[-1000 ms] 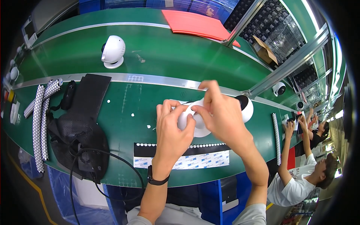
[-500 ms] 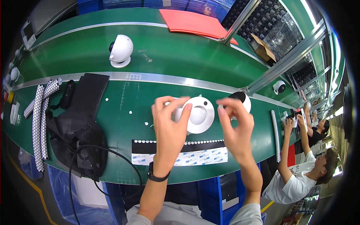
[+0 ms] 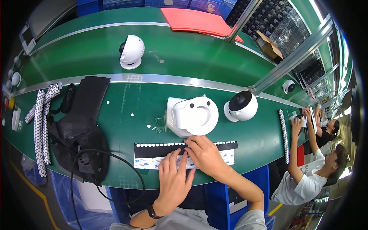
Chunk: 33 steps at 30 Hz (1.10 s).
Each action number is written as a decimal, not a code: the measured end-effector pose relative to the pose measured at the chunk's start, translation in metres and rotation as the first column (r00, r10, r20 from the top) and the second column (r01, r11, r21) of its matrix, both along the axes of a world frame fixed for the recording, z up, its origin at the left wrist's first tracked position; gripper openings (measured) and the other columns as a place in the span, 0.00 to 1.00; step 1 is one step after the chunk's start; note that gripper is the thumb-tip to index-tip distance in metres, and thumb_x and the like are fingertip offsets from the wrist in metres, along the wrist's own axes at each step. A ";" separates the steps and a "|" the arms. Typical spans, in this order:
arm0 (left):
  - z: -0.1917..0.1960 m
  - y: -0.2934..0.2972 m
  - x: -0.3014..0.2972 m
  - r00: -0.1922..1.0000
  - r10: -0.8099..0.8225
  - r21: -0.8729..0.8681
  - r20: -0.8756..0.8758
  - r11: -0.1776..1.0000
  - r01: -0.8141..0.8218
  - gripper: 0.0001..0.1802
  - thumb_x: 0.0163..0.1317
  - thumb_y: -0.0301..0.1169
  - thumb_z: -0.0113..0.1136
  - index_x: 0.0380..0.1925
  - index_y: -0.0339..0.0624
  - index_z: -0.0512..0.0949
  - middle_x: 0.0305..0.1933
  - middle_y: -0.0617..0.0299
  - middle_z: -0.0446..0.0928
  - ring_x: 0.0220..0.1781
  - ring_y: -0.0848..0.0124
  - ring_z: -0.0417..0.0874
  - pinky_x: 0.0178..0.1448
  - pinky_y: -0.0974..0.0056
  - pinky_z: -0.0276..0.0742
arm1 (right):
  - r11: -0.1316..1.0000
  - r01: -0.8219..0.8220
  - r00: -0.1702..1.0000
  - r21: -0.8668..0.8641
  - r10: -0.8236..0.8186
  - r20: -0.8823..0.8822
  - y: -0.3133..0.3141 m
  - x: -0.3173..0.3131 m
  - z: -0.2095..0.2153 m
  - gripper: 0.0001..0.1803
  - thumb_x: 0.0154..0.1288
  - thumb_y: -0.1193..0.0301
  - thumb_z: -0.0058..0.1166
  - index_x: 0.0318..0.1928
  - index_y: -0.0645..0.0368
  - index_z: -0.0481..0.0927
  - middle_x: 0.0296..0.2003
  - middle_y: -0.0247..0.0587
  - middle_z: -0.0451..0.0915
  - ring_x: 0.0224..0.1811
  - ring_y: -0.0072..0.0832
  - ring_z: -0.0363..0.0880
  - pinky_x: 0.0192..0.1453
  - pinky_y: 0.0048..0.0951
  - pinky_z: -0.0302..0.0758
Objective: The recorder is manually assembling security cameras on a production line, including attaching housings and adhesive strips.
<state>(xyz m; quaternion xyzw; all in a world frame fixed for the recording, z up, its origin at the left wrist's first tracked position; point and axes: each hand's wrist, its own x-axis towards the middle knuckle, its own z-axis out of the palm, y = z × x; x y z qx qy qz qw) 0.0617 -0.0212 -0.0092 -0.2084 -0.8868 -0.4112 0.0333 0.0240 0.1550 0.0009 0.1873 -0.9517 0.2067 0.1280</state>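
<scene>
A black strip (image 3: 153, 151) edged with a row of white round dots lies on white printed backing paper (image 3: 147, 163). My left hand (image 3: 172, 184) rests on this sheet with its fingers stretched out, tips on the black part. Small black spots show at its fingertips. Close above it, my right hand (image 3: 207, 155) has thumb and fingers pinched together at the dotted edge; what they hold is hidden. Just beyond, a white camera housing (image 3: 180, 122) lies with its round base facing up. Two black round pads (image 3: 200, 104) sit on the base rim, and clear plastic (image 3: 160, 124) lies beside it.
A white dome camera (image 3: 245, 107) stands at right, another (image 3: 132, 51) on the back ledge. At left are a black mesh bag (image 3: 78, 134), a looping black cable (image 3: 126, 153) and honeycomb-patterned tubes (image 3: 38, 130). Co-workers (image 3: 306, 172) work at far right.
Both hands have come down from the camera base to the dotted strip. The whole base now shows, with two black pads visible where one was seen before. The right-hand dome camera is uncovered.
</scene>
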 end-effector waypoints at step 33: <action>0.007 -0.034 -0.064 0.966 -0.255 0.046 -0.040 0.965 0.257 0.07 0.65 0.31 0.71 0.33 0.38 0.88 0.36 0.58 0.84 0.40 0.56 0.84 0.46 0.53 0.75 | 0.974 -0.148 0.949 -0.173 0.189 0.251 0.007 0.007 0.042 0.09 0.65 0.77 0.70 0.44 0.66 0.85 0.41 0.48 0.86 0.45 0.48 0.85 0.49 0.44 0.83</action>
